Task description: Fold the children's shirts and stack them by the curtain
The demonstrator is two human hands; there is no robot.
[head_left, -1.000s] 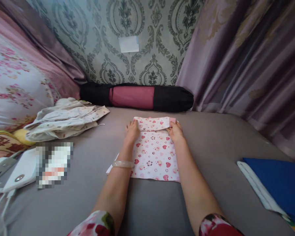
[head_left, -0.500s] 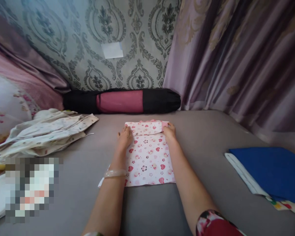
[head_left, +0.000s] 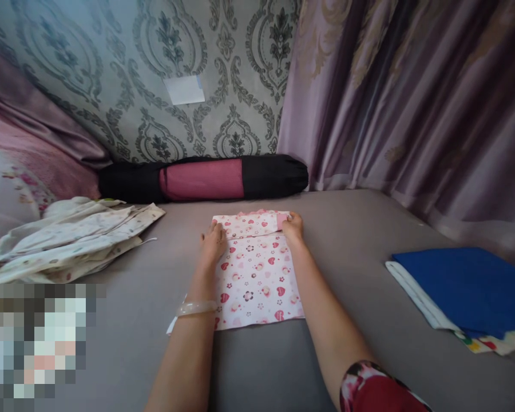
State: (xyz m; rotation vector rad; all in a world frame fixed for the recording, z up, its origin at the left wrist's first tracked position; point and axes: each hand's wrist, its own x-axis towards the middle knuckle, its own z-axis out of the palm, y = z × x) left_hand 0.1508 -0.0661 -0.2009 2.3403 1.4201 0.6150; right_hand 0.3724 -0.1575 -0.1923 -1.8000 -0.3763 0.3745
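Observation:
A white piece of clothing printed with red hearts and small flowers lies flat in front of me. Its far end is folded over into a band with a pink patch at the right and a ruffled pink trim along the top. My left hand rests on the left end of this band, fingers laid along the cloth. At the opposite end, my right hand pinches the band's corner by the pink patch. A pale bracelet circles my left wrist, and a bit of white cloth sticks out beside that forearm.
Grey sheeting covers the surface. Crumpled pale patterned clothes lie at left, above a blurred-out patch. To the right sits folded blue cloth over other fabric. A long black and pink roll lines the wall; purple curtains hang at right.
The view has turned slightly right, so the surroundings sit a little farther left. Both hands stay at the two ends of the folded band, with the clothing lying as before.

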